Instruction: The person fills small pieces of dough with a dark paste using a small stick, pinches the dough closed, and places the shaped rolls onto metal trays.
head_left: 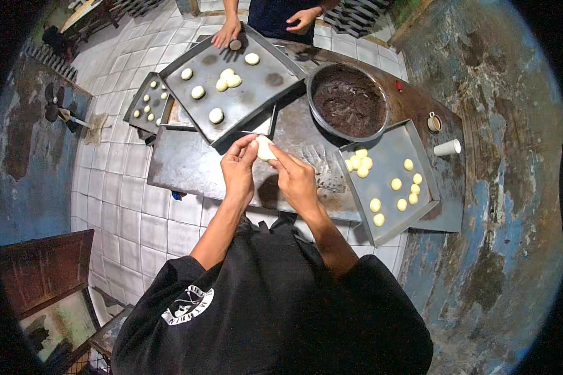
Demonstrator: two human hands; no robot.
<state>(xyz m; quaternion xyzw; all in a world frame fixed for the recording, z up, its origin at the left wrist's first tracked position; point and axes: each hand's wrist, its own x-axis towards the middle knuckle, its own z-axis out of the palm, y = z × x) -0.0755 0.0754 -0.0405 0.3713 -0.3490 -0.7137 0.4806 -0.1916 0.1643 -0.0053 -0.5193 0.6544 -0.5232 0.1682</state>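
Between my two hands, above the near edge of the metal table, is a flattened piece of pale dough (264, 148). My left hand (238, 164) pinches its left side with thumb and fingertips. The fingers of my right hand (294, 177) grip its right side. Just beyond my hands lies a large metal tray (187, 100) with several round dough balls, some clustered in its middle. To the right, a second tray (381, 194) carries several yellowish dough balls. A wide bowl (311, 103) of dark brown crumbly filling (347, 103) stands between the trays, farther back.
Across the metal table (194, 165), another person's hand (228, 34) touches a dough ball at the tray's far edge. At the right stand a small cup (435, 122) and a white cylinder (447, 147). A smaller tray (137, 112) of dough balls sits at left.
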